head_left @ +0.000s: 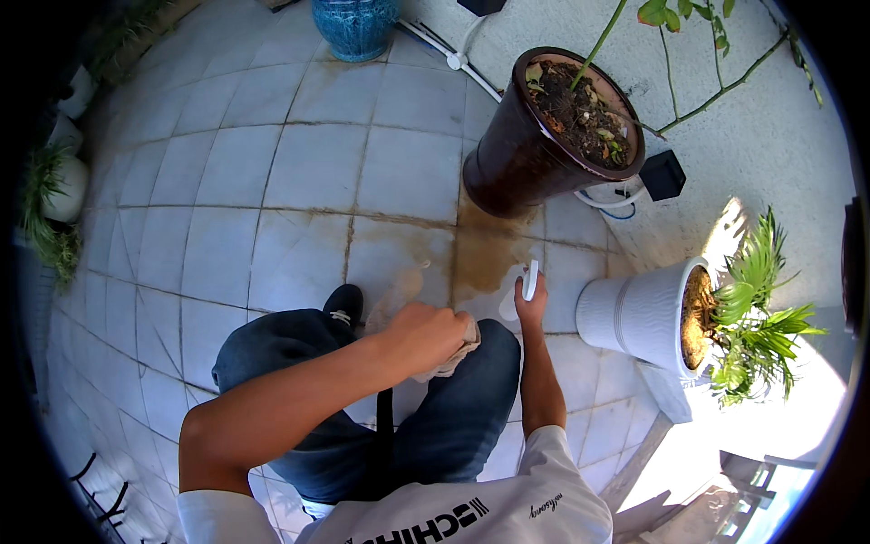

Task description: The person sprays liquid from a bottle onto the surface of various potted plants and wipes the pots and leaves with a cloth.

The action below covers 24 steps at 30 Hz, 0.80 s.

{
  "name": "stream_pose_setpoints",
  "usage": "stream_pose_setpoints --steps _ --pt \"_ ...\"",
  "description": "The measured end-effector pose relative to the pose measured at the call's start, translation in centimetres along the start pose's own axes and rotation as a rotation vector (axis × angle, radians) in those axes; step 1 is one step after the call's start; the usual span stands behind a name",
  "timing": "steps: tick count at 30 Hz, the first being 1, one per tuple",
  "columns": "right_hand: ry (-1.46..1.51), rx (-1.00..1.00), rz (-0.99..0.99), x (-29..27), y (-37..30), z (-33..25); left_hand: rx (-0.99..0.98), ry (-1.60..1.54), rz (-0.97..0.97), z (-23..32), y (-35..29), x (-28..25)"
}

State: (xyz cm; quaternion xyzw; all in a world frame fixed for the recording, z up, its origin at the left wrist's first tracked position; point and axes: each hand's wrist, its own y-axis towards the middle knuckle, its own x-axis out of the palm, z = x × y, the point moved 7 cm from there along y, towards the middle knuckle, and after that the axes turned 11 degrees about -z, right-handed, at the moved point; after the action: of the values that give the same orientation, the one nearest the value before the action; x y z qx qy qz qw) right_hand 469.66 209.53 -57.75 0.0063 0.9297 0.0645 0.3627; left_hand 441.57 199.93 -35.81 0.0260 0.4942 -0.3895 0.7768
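A crumpled beige cloth (451, 364) is bunched in my left hand (424, 334), which is closed around it above my knees. A pale, loose part of the cloth seems to hang past the knuckles. Beside my right knee, my right hand (532, 306) grips a white spray bottle (531, 279) by its trigger head. Most of the bottle's body is hidden or blends with the pale floor. Just beyond it, a brown, wet-looking stain (485, 254) spreads over the floor tiles (313, 168), reaching the foot of a dark brown glazed pot (507, 163).
The brown pot holds soil and a thin-stemmed plant. Near my right arm stands a white ribbed planter (625, 313) with a green palm (757, 308). A blue pot (356, 27) is at the far side. White pipe (458, 62) and a black lamp box (663, 175) line the wall.
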Motion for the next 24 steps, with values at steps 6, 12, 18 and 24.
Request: stream_pose_setpoints --steps 6,12,18,24 --pt "0.535 0.044 -0.04 -1.4 5.3 -11.7 -0.057 -0.055 0.071 -0.7 0.2 -1.3" --pt "0.753 -0.106 -0.074 -0.8 8.2 -21.0 -0.05 -0.05 0.088 -1.8 1.0 -1.7" --pt "0.711 -0.046 0.074 -1.9 8.2 -23.0 -0.054 -0.087 0.089 -1.5 1.4 -2.3" --pt "0.599 -0.156 0.097 -2.3 7.4 -24.9 -0.03 -0.078 0.062 -1.0 1.3 -2.4"
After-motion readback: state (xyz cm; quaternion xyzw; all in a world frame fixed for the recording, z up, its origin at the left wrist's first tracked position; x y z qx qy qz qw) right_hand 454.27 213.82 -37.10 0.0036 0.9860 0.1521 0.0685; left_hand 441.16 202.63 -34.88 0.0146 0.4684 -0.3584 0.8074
